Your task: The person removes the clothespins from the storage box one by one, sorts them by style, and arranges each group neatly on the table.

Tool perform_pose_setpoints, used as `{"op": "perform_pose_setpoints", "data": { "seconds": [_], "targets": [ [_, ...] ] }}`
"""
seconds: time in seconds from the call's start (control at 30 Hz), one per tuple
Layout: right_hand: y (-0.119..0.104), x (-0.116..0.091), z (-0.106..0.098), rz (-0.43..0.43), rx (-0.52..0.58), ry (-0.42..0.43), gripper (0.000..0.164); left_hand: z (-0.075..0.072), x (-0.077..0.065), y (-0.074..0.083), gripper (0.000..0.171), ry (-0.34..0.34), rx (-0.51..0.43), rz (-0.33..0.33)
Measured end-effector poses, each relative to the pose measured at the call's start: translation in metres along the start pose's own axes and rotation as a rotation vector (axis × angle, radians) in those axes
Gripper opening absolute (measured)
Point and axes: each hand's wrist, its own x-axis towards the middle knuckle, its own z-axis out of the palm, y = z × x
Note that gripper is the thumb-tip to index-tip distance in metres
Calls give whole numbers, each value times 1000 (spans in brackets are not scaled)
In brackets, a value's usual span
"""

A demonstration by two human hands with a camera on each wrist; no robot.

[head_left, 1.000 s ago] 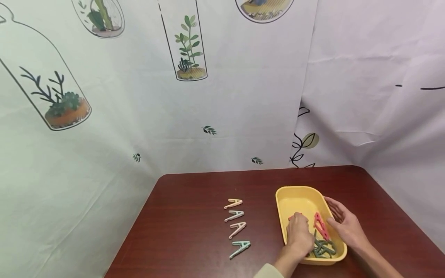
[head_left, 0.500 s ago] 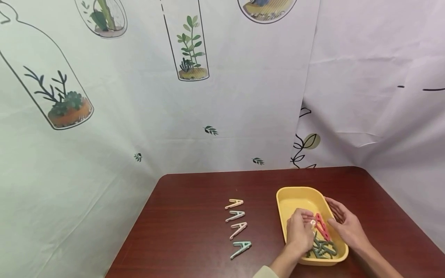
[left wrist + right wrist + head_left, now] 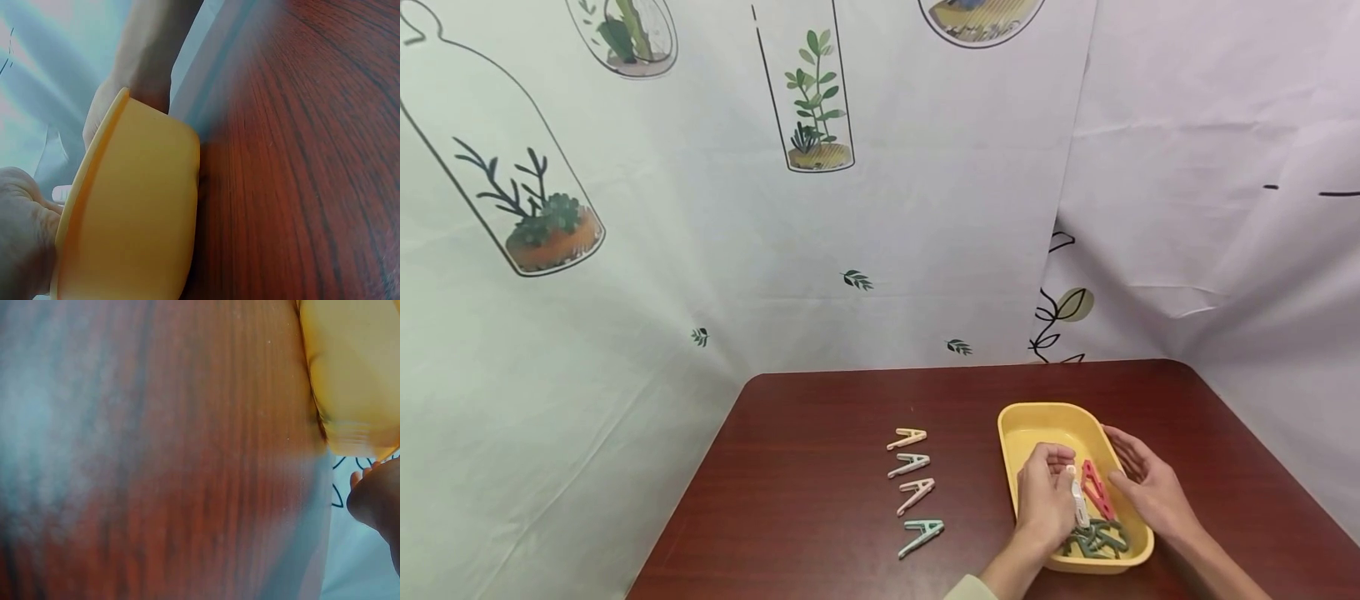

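My left hand (image 3: 1043, 497) is over the yellow plastic tray (image 3: 1022, 421), pinching a white clothespin (image 3: 1078, 502) that hangs down from its thumb and fingers. At the tray's right side, my right hand (image 3: 1153, 492) holds the rim, thumb on top and fingers along the outer wall. Inside the tray a red clothespin (image 3: 1097, 490) leans close to the white one. Several dark green clothespins (image 3: 1097, 540) lie heaped at the near end, partly hidden by the left wrist. The left wrist view shows the tray's outer wall (image 3: 134, 200) beside the left hand (image 3: 28, 231).
Left of the tray, a column of clothespins lies on the dark red wooden table (image 3: 805, 500): a yellow one (image 3: 907, 437), a pale grey-green one (image 3: 910, 464), a pink one (image 3: 917, 495) and a green one (image 3: 922, 536). A white printed cloth (image 3: 925, 250) hangs behind.
My left hand has come up from the tray's bottom with the white clothespin, which now shows in full between the fingers. The right hand stays at the rim.
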Motion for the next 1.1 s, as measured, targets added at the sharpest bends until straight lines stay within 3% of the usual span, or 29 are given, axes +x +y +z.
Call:
{"op": "perform_pose_setpoints", "data": {
  "seconds": [0.23,0.47,0.7,0.9,1.1],
  "targets": [
    [-2,0,0,-18,10,0,59,0,-1,-1,31,29,-37,68],
    [-3,1,0,-1,-2,-2,59,-2,-1,-4,26,79,-221,151],
    [-4,0,0,41,-54,-13,60,-9,3,2,17,160,-385,65],
    [-5,-1,-1,72,-75,-27,60,-24,5,11,15,171,-505,13],
    [-4,-1,-1,42,-38,-14,60,-45,7,13,15,178,-493,-5]
  ]
}}
